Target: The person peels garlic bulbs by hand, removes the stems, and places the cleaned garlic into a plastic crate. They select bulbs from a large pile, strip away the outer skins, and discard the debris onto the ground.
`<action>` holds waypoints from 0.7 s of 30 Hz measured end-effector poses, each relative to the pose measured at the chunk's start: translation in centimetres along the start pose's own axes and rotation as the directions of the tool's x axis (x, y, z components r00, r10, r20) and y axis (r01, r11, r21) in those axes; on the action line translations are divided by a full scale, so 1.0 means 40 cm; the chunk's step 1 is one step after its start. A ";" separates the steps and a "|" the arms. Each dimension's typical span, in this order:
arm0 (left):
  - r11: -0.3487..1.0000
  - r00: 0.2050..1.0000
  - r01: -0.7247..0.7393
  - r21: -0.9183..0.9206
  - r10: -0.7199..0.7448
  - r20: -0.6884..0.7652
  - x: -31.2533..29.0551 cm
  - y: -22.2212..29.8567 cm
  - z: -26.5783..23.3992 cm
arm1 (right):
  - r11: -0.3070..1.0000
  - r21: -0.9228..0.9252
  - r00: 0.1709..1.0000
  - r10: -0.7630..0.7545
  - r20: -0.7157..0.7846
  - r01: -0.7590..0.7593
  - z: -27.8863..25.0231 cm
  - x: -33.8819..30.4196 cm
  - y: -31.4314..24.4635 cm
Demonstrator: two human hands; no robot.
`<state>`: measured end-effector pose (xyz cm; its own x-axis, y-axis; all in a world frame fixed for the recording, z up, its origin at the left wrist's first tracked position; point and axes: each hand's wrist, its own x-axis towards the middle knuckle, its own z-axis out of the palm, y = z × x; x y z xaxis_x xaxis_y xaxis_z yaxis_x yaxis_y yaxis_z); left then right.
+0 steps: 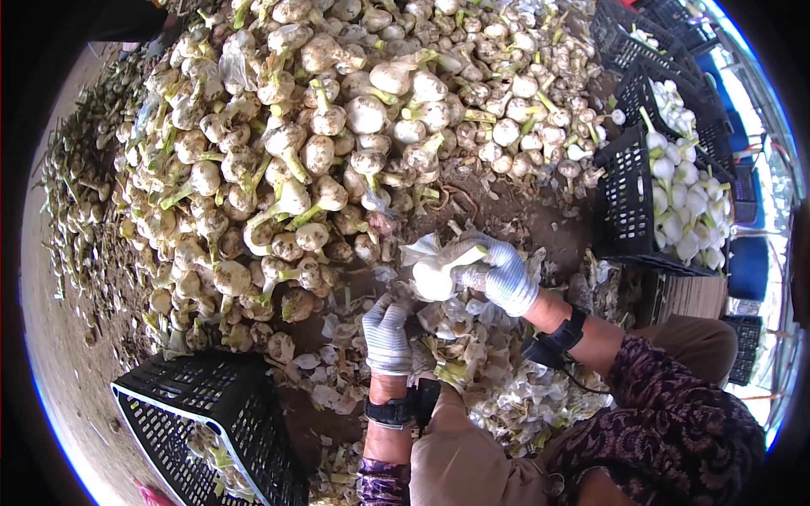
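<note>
A garlic bulb, white and peeled on its round side, is gripped by its short green stalk end in my right hand. Loose papery skin stands off the bulb's far side. My left hand is just left of the bulb and a little nearer to me, its fingers curled closed. Whatever lies within those fingers, if anything, is hidden. Both hands wear thin white striped gloves with dirty fingertips. Below them, a heap of peeled garlic skins covers the ground between my legs.
A large pile of unpeeled garlic spreads in front. Black plastic crates with clean white bulbs line the right side. Another black crate is tipped at lower left, with scraps inside. Garlic with long stalks lies farther left.
</note>
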<state>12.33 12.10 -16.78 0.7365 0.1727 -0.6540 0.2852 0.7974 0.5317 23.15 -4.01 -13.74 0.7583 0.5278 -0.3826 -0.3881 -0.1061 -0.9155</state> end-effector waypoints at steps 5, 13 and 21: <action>0.945 0.997 -0.068 0.321 0.073 -0.003 0.012 -0.009 0.009 | 0.811 -0.486 0.943 -0.320 0.095 0.325 0.004 0.000 -0.014; 0.894 0.958 0.021 -0.448 0.111 0.266 0.012 -0.038 -0.023 | 0.418 0.859 0.939 0.292 0.180 -0.295 -0.010 0.000 0.146; 0.814 0.960 -0.278 0.511 0.211 0.187 0.011 -0.022 0.012 | 0.562 0.782 0.936 0.344 0.077 -0.271 -0.006 -0.014 0.109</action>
<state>12.70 11.20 -17.28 0.8812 0.2259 -0.4152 0.3407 0.3054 0.8892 21.17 -4.97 -17.53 0.5358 0.5222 -0.6634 -0.8328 0.4561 -0.3136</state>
